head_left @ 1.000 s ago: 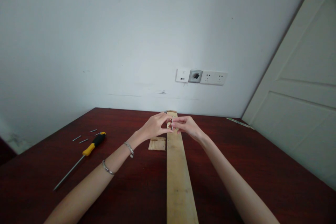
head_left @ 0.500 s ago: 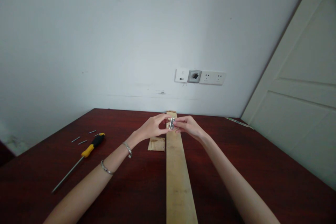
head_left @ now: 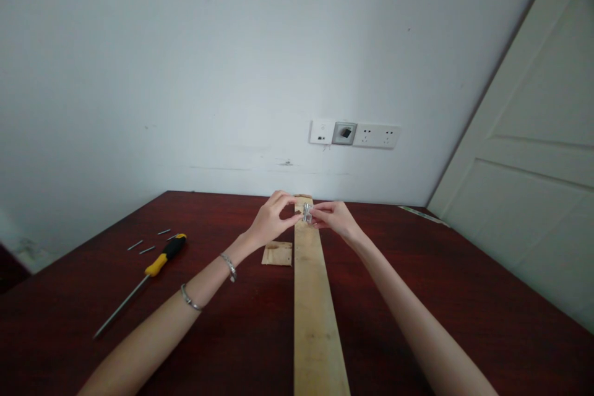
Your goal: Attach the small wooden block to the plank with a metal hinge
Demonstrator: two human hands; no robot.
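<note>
Over the far part of a long wooden plank (head_left: 313, 297), my right hand (head_left: 341, 219) pinches a small shiny metal hinge (head_left: 307, 211) between thumb and fingers. The hinge is partly covered by those fingertips, and its leaves look partly folded. My left hand (head_left: 269, 216) is curved just left of the hinge, thumb and forefinger apart. Its thumb tip comes close to the hinge's edge; whether it touches, I cannot tell. A small square piece of wood (head_left: 277, 254) lies left of the plank, below my left hand.
A yellow and black screwdriver (head_left: 155, 267) lies on the dark red table (head_left: 223, 346) at the left. Several screws or nails (head_left: 147, 250) lie near its handle. A thin strip (head_left: 422, 215) lies at the right back edge. Wall sockets (head_left: 375, 135) are behind.
The hinge has turned in my right hand, from showing a flat face to standing more edge-on and partly folded. My left fingers have shifted slightly up and left.
</note>
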